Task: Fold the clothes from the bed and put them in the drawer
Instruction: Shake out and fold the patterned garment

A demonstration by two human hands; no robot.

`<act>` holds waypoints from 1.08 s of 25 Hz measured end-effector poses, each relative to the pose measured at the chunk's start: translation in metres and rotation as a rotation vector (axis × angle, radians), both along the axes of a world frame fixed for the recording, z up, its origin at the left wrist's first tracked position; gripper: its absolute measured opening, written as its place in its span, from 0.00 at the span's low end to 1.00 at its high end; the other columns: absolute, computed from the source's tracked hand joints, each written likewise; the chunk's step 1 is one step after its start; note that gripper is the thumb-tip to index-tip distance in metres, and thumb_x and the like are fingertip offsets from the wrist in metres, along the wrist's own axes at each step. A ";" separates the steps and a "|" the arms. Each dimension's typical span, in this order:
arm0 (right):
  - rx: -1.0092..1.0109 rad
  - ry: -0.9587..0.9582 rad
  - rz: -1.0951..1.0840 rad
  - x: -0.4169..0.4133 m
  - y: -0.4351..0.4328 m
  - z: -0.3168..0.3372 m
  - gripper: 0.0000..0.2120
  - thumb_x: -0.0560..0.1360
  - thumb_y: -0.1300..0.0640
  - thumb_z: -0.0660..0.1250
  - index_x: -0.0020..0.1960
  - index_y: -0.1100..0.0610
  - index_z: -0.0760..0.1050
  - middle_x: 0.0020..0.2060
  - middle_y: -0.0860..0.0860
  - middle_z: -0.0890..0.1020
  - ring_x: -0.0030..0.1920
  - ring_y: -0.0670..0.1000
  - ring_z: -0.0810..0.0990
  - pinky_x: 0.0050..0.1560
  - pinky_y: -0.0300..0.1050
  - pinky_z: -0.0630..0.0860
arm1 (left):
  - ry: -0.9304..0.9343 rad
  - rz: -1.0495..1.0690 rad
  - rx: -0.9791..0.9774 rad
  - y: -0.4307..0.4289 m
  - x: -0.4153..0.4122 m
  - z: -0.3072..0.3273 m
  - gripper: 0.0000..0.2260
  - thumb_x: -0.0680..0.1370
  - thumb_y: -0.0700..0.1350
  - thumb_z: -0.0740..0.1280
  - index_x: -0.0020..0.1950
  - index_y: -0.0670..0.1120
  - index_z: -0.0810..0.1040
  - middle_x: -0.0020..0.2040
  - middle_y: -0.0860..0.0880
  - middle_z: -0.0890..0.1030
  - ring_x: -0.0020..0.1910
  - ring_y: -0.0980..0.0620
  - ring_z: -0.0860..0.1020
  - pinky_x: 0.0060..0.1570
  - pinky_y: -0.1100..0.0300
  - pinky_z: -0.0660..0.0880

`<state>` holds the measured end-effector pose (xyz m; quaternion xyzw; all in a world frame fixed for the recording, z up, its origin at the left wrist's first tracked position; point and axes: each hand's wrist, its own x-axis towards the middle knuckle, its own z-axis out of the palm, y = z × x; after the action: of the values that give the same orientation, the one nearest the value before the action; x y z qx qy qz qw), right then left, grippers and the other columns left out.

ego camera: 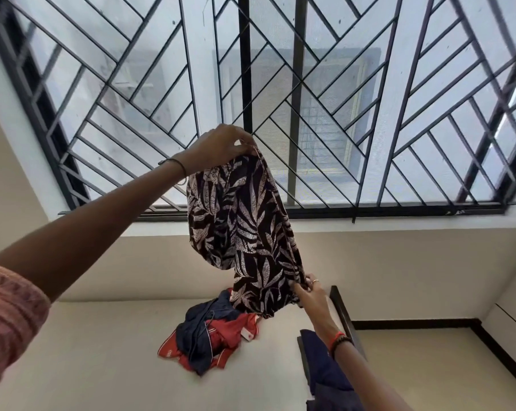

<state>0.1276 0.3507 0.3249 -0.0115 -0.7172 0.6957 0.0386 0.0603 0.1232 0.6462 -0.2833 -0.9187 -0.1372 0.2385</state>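
A black garment with a pale leaf print (245,229) hangs in the air above the bed (108,366). My left hand (221,142) pinches its top edge, held high in front of the window. My right hand (310,292) grips the garment's lower right edge, lower and nearer the bed's right side. On the cream sheet below lies a crumpled heap of red and navy clothes (209,336). A dark navy piece (325,372) lies at the bed's right edge, partly hidden by my right forearm. No drawer is in view.
A large window with a black metal grille (310,99) fills the wall ahead, with a ledge below it. The bed's dark frame (344,312) runs along the right, with tiled floor (428,366) and black skirting beyond it.
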 end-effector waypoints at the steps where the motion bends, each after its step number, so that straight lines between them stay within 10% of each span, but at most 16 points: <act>1: -0.021 -0.001 0.031 0.000 -0.005 0.000 0.19 0.71 0.56 0.74 0.58 0.55 0.70 0.45 0.48 0.83 0.42 0.44 0.83 0.40 0.36 0.78 | -0.003 -0.003 0.016 -0.001 -0.002 0.001 0.09 0.77 0.48 0.67 0.55 0.47 0.82 0.55 0.49 0.82 0.52 0.51 0.78 0.54 0.53 0.75; 12: 0.071 -0.046 -0.003 -0.018 -0.003 -0.010 0.21 0.71 0.64 0.72 0.60 0.53 0.69 0.50 0.47 0.76 0.46 0.48 0.79 0.41 0.35 0.74 | 0.025 0.013 0.111 -0.025 -0.008 0.023 0.08 0.77 0.43 0.67 0.53 0.44 0.83 0.52 0.47 0.83 0.51 0.54 0.79 0.55 0.61 0.72; 22: 0.161 0.067 0.047 -0.032 -0.049 -0.003 0.01 0.73 0.61 0.70 0.45 0.57 0.78 0.44 0.52 0.83 0.47 0.53 0.81 0.46 0.40 0.76 | 0.052 0.028 0.139 -0.037 -0.015 0.031 0.08 0.78 0.42 0.66 0.54 0.43 0.83 0.52 0.46 0.83 0.50 0.57 0.77 0.53 0.67 0.69; 27: 0.160 0.071 -0.043 -0.036 -0.059 0.000 0.22 0.71 0.57 0.74 0.61 0.51 0.69 0.53 0.50 0.71 0.51 0.51 0.75 0.47 0.38 0.74 | 0.038 0.030 0.154 -0.049 -0.013 0.032 0.08 0.78 0.42 0.66 0.54 0.42 0.83 0.50 0.47 0.83 0.48 0.57 0.77 0.48 0.76 0.66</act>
<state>0.0916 0.2914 0.3244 0.0011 -0.7684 0.6350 0.0795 0.0474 0.0742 0.6780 -0.2531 -0.9047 -0.1986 0.2792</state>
